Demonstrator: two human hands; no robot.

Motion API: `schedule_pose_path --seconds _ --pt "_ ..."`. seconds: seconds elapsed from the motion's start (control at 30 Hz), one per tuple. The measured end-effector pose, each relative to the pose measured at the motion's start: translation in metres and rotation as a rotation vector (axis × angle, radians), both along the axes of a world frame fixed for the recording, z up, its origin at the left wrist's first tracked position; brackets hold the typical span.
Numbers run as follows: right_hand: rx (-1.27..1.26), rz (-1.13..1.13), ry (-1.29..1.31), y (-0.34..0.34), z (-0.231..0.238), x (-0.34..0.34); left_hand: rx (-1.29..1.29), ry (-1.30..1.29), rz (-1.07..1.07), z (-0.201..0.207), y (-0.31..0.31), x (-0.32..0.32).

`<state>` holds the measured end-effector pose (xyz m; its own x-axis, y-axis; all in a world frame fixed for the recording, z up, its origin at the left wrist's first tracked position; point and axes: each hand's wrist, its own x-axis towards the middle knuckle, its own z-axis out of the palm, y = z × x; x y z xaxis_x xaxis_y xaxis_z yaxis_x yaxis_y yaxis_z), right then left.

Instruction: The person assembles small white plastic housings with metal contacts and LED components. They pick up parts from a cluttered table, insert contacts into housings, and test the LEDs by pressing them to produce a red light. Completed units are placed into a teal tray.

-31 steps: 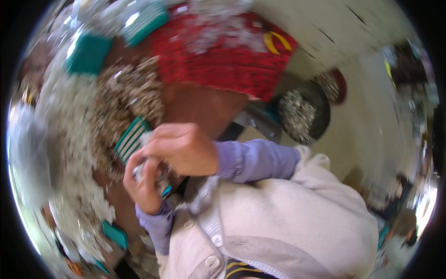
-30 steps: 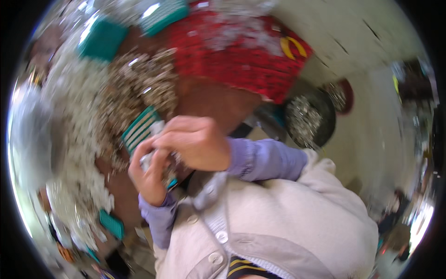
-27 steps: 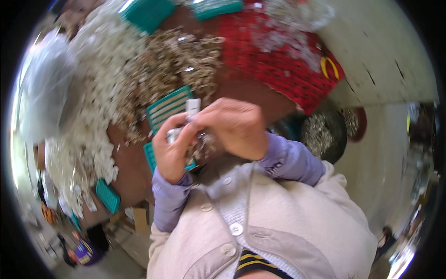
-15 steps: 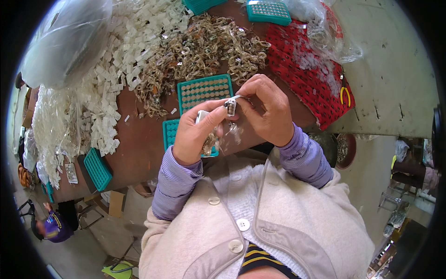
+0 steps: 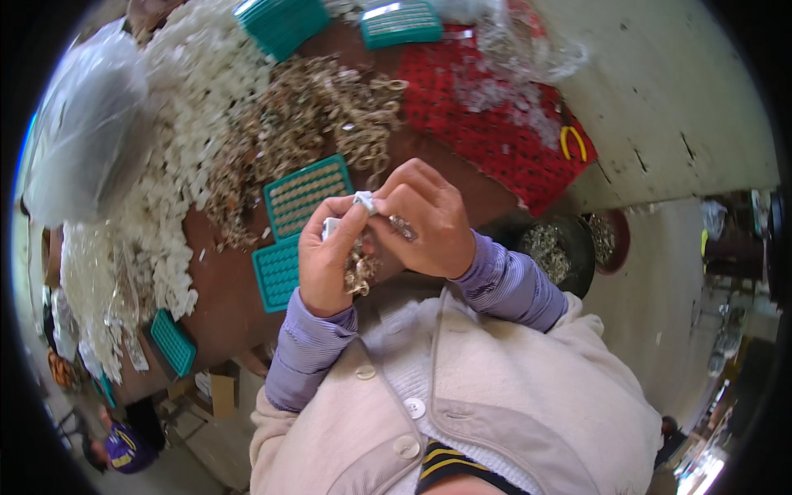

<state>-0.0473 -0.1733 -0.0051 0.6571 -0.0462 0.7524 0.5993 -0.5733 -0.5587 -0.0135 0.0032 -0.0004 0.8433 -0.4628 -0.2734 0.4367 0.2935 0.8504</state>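
Between my hands is a small white plastic case (image 5: 364, 200), pinched by the fingertips of both. My left hand (image 5: 326, 268) is closed, and a second white piece (image 5: 330, 228) sticks up between its fingers. From its palm hangs a small bundle of pale coiled wires (image 5: 360, 271). My right hand (image 5: 429, 216) has its fingers curled, its thumb and forefinger at the white case. Just beyond my left hand lies a green tray (image 5: 272, 213) holding rows of round tan discs. A green tray (image 5: 278, 276) with round hollows sits beside my left wrist.
A large heap of coiled wires (image 5: 309, 124) and a pile of white plastic pieces (image 5: 194, 107) cover the far table. Red patterned cloth (image 5: 495, 124) carries yellow-handled pliers (image 5: 572, 143). Stacked green trays (image 5: 283, 23) stand at the back. Dark basin (image 5: 569, 260) on the right.
The white case stood open with small parts visible inside; now its outside shows and my right hand has closed in around it. The view has shifted, bringing the basin out more.
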Motion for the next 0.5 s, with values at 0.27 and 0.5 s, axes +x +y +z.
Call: schedule_pose_path --seconds 0.27,0.5 --pt "-0.143 -0.185 0.069 -0.077 0.002 -0.018 -0.123 0.186 -0.181 0.003 -0.028 0.025" --pt "-0.429 -0.609 0.331 -0.160 -0.030 -0.032 -0.080 0.095 -0.177 0.003 -0.022 0.024"
